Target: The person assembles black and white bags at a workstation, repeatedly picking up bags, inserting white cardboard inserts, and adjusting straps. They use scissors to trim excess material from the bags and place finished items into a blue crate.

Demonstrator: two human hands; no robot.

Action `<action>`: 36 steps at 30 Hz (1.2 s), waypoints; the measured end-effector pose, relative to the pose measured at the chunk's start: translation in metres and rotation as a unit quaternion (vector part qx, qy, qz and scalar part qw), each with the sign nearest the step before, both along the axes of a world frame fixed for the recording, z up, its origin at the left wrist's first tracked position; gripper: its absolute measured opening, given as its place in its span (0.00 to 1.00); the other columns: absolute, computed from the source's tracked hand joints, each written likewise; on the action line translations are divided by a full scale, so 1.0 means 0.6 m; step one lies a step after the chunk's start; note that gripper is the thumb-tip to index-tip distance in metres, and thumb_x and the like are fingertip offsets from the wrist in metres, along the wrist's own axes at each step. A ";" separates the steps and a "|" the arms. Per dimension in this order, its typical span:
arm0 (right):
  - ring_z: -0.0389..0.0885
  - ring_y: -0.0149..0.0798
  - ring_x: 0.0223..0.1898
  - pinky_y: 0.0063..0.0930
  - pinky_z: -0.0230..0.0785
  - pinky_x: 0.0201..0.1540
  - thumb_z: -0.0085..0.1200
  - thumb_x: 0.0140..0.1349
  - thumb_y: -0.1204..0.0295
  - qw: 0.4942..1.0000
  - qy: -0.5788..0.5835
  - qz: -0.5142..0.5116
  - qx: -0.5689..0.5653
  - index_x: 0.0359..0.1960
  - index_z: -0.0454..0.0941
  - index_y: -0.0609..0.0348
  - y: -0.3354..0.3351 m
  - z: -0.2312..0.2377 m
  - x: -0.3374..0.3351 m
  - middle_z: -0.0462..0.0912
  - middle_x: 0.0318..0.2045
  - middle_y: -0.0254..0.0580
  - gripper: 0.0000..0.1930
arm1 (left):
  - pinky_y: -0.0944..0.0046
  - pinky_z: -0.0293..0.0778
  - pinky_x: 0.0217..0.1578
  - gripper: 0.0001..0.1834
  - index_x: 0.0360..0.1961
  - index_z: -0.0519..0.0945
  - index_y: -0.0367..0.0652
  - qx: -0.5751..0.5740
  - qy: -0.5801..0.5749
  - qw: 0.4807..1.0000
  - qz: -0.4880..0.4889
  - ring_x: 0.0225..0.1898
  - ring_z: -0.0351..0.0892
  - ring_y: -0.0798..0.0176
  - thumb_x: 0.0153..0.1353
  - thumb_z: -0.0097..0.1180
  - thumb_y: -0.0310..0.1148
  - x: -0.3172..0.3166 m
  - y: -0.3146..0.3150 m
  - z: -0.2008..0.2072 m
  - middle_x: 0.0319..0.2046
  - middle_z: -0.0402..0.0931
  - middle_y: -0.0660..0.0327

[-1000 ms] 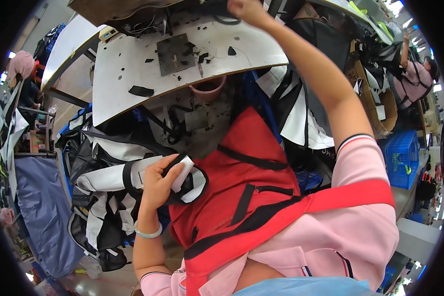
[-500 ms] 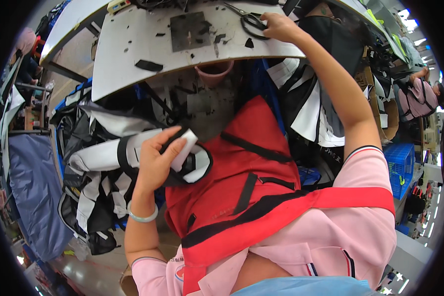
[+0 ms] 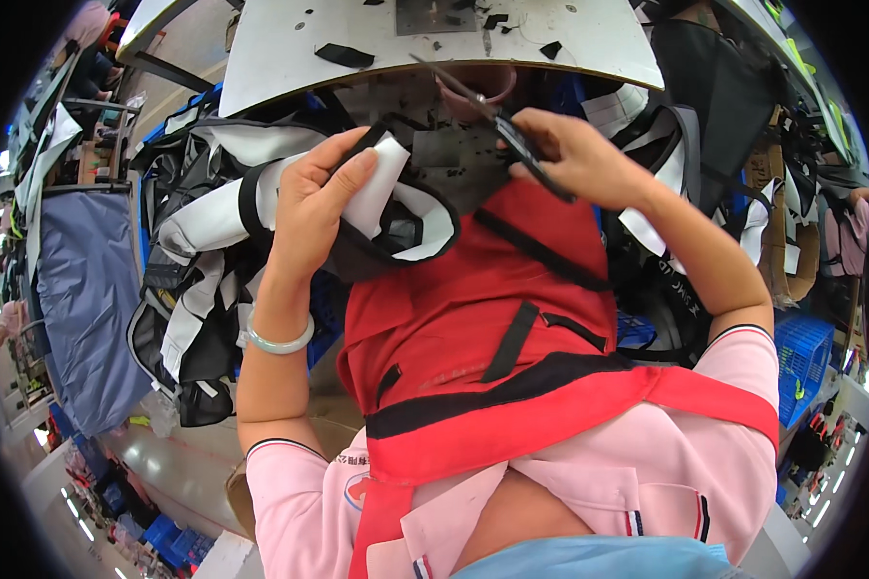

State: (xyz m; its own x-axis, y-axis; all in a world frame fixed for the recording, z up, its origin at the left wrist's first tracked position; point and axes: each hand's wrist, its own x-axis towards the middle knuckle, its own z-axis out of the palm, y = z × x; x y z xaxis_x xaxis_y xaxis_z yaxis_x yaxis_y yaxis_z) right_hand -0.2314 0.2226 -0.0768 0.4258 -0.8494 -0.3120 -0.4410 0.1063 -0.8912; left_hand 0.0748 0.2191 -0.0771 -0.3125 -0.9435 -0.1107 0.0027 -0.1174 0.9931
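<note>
My left hand [image 3: 321, 198] pinches the end of a white strap piece with black edging [image 3: 381, 183], above my red apron [image 3: 541, 251]. The rest of that piece curls down past the fingers and joins a longer white band on the left. To the right, my right hand [image 3: 574, 159] grips a pair of dark-handled scissors [image 3: 492, 108] by the handles. Their metal blades point up and left, in front of the table edge, apart from the strap. Part of the handles is hidden by my fingers.
A white table [image 3: 290, 48] with black scraps stands ahead. Below it sits a pink bucket [image 3: 483, 87]. Black and white sewn pieces [image 3: 188, 309] are heaped at the left, more hang at the right. A blue crate [image 3: 803, 352] stands at far right, near another person.
My right hand has lifted the scissors off the table and brought them down toward me. My left hand has risen slightly with the strap piece, and the view has shifted.
</note>
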 end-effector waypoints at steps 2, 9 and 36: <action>0.68 0.22 0.38 0.18 0.65 0.41 0.64 0.55 0.75 0.997 -0.075 0.000 0.007 0.50 0.70 0.63 0.026 -0.002 0.030 0.72 0.35 0.29 0.22 | 0.75 0.73 0.38 0.19 0.53 0.78 0.33 0.003 0.002 1.000 0.012 0.36 0.77 0.75 0.65 0.59 0.33 0.001 0.001 0.001 0.39 0.81 0.63; 0.68 0.33 0.37 0.28 0.66 0.43 0.71 0.46 0.54 0.998 0.014 0.058 -0.035 0.55 0.64 0.64 0.047 -0.009 0.059 0.72 0.35 0.39 0.40 | 0.75 0.73 0.39 0.19 0.54 0.77 0.34 0.003 0.021 1.000 0.000 0.38 0.76 0.76 0.66 0.58 0.32 -0.001 -0.001 -0.012 0.41 0.81 0.63; 0.75 0.24 0.34 0.19 0.70 0.40 0.57 0.65 0.68 0.963 -0.107 -0.082 -0.232 0.41 0.82 0.63 -0.210 -0.081 0.009 0.80 0.32 0.32 0.10 | 0.72 0.73 0.39 0.18 0.48 0.81 0.29 -0.135 -0.070 0.988 0.015 0.36 0.78 0.70 0.60 0.62 0.31 -0.095 -0.253 0.086 0.37 0.82 0.58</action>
